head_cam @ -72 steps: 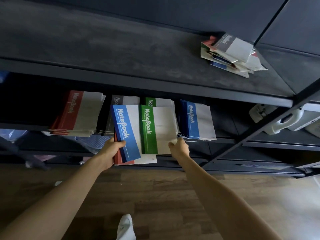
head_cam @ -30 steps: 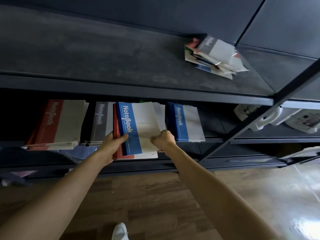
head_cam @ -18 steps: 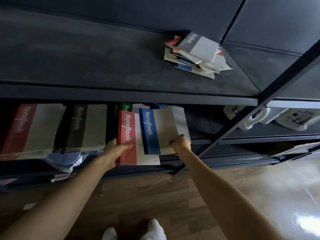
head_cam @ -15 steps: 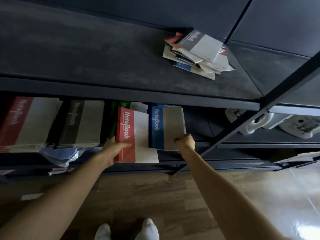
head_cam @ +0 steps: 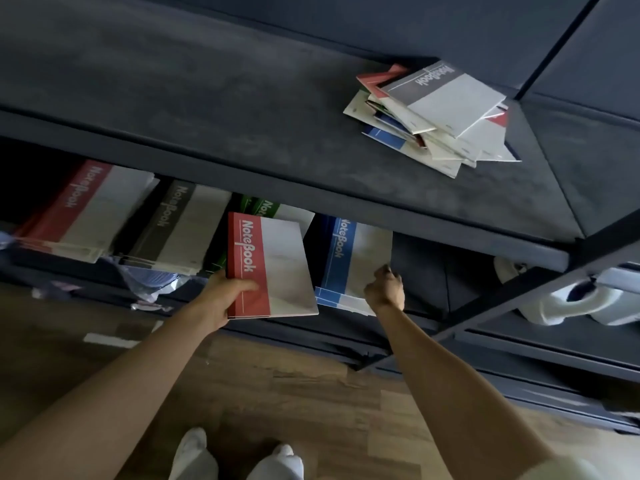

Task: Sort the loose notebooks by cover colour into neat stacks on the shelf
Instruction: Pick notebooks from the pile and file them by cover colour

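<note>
Sorted stacks: 4, one per colour: red stack, grey stack, green stack, blue stack. Loose pile: 1 (notebooks inside too overlapped to count). Single red notebook: 1. Hands: 2, left hand, right hand. White jugs: 2 visible.

The notebook is red and white, the stack blue, the shelf grey.

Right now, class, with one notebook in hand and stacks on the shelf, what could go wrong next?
1. The left hand holds the red notebook in front of the green stack; set down there, colours would mix, since the red stack lies far left.
2. The blue stack is fanned out at its front; the right hand at its edge might knock some off.
</note>
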Action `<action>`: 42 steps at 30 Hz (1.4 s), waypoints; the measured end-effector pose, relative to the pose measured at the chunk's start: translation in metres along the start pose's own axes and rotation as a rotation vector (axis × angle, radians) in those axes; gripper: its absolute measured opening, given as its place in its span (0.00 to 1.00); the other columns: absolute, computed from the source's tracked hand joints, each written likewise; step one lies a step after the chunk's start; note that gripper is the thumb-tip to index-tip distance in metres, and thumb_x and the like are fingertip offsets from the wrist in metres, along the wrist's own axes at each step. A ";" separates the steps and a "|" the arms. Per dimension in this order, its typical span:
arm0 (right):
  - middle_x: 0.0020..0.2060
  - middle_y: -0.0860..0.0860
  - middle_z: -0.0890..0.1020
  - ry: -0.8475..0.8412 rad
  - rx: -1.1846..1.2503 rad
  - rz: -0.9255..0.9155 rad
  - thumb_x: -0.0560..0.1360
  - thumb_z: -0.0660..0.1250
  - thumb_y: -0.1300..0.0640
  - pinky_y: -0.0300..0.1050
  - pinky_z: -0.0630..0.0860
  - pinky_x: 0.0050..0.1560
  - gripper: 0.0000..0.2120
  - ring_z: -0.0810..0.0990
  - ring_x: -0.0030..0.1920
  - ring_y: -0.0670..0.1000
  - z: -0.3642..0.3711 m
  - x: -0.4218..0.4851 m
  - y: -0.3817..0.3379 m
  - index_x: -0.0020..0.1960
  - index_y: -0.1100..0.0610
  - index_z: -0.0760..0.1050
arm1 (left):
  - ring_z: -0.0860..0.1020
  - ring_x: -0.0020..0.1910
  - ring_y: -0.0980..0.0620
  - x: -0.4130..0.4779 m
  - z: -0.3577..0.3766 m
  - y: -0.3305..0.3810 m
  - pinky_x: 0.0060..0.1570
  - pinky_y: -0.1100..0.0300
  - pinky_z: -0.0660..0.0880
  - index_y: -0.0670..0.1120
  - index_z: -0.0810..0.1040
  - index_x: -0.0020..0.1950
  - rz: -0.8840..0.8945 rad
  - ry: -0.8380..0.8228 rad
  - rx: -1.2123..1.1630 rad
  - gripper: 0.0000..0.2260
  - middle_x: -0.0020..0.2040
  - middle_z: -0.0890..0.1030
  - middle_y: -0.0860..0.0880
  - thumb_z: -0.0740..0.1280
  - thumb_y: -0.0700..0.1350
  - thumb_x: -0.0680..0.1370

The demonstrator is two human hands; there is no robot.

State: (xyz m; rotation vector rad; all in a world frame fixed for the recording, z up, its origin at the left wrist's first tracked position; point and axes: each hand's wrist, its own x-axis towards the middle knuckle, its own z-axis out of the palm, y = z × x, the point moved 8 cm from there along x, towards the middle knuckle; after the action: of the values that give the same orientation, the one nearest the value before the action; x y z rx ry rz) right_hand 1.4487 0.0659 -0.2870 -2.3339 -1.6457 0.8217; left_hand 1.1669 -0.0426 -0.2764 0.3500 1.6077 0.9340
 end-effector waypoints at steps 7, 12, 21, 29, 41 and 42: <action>0.59 0.58 0.71 -0.116 -0.277 -0.205 0.80 0.56 0.51 0.47 0.71 0.55 0.13 0.72 0.59 0.57 0.018 -0.026 -0.049 0.57 0.58 0.72 | 0.75 0.56 0.42 -0.016 -0.008 0.005 0.55 0.48 0.71 0.44 0.69 0.68 0.038 0.011 -0.030 0.24 0.58 0.77 0.42 0.66 0.29 0.74; 0.52 0.54 0.78 -0.458 0.204 -0.115 0.75 0.65 0.50 0.40 0.72 0.47 0.20 0.78 0.54 0.54 0.058 -0.082 -0.107 0.62 0.59 0.72 | 0.77 0.50 0.45 -0.026 -0.024 0.012 0.52 0.51 0.72 0.43 0.71 0.65 0.096 0.023 -0.059 0.24 0.57 0.78 0.41 0.69 0.28 0.71; 0.58 0.58 0.76 -0.303 0.060 -0.323 0.75 0.65 0.54 0.43 0.74 0.49 0.21 0.77 0.56 0.57 0.090 -0.136 -0.194 0.64 0.63 0.65 | 0.77 0.49 0.45 -0.029 -0.120 0.020 0.50 0.53 0.72 0.43 0.72 0.65 0.145 0.105 -0.108 0.22 0.59 0.78 0.40 0.70 0.32 0.72; 0.56 0.56 0.77 -0.320 0.160 -0.239 0.74 0.65 0.55 0.42 0.74 0.50 0.20 0.77 0.55 0.56 0.169 -0.164 -0.299 0.63 0.61 0.67 | 0.77 0.52 0.42 0.004 -0.261 0.056 0.51 0.48 0.73 0.42 0.70 0.67 0.191 0.124 -0.173 0.18 0.60 0.77 0.39 0.66 0.37 0.77; 0.56 0.58 0.78 -0.223 0.268 0.003 0.72 0.69 0.63 0.46 0.78 0.54 0.21 0.79 0.54 0.57 0.250 -0.187 -0.374 0.63 0.61 0.67 | 0.78 0.50 0.43 0.051 -0.395 0.084 0.54 0.48 0.73 0.43 0.74 0.57 0.114 0.035 -0.150 0.12 0.55 0.79 0.41 0.66 0.33 0.75; 0.58 0.58 0.77 -0.202 0.246 0.013 0.73 0.67 0.64 0.46 0.77 0.56 0.23 0.78 0.56 0.57 0.248 -0.183 -0.377 0.65 0.61 0.65 | 0.78 0.49 0.43 0.054 -0.401 0.084 0.53 0.49 0.73 0.43 0.74 0.57 0.110 0.044 -0.150 0.12 0.54 0.79 0.41 0.66 0.32 0.75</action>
State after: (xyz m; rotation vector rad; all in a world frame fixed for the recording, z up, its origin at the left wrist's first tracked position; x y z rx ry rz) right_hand 0.9672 -0.0015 -0.2671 -2.1538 -1.5020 1.2216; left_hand 0.7588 -0.1034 -0.2541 0.3179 1.5593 1.1465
